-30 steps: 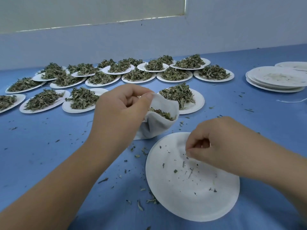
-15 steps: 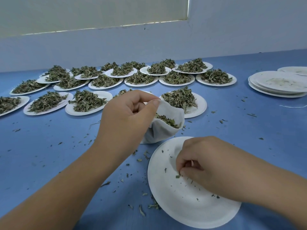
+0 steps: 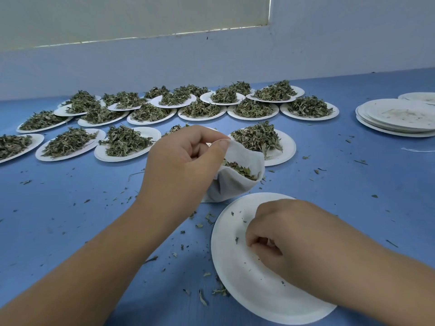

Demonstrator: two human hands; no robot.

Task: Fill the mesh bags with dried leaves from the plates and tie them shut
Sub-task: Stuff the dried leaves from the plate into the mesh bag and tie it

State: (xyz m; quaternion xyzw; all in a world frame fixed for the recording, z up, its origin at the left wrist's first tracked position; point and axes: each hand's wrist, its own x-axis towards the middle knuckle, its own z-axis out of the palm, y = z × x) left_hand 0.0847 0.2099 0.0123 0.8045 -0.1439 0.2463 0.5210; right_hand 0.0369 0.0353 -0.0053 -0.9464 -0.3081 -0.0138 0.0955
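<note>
Head view: the left hand (image 3: 183,165) pinches the rim of a white mesh bag (image 3: 237,187), holding its mouth open. Dried leaves (image 3: 240,170) show inside; the bag sits mid-counter, just beyond the nearly bare plate (image 3: 235,267) by the near edge. The right hand (image 3: 277,238) curls over that plate, fingertips down; whether it holds scraps I cannot tell. Heaped plates (image 3: 254,109) line the blue counter's (image 3: 70,208) far edge, and emptied plates (image 3: 397,116) are stacked at the right edge.

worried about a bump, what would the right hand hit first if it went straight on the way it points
Likely the left forearm: the right hand points leftward across the near plate, past only loose leaf bits. Depth is unclear.
</note>
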